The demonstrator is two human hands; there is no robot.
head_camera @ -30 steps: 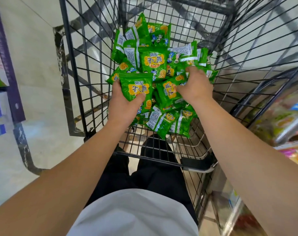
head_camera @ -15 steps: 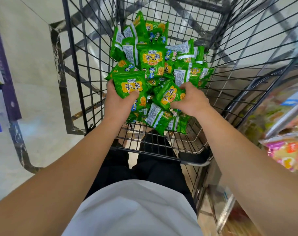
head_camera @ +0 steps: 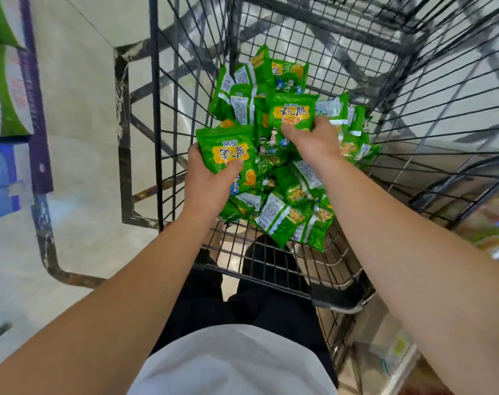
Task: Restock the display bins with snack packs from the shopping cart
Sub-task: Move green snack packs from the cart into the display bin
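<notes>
Green snack pack (head_camera: 228, 155) in left grip (head_camera: 211, 181); another pack (head_camera: 294, 109) pinched by right grip (head_camera: 314, 141), over cart (head_camera: 271, 260).

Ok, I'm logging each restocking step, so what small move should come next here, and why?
Probably lift both hands up out of the shopping cart. The left hand already grips one green snack pack, and the right hand pinches another pack at its lower edge, above the pile. Both packs look secured, so carrying them toward the bins seems next.

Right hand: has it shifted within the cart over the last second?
Yes. The right hand has left the pile's near middle and reached deeper into the cart, away from its near rim, now gripping another green pack.
</notes>
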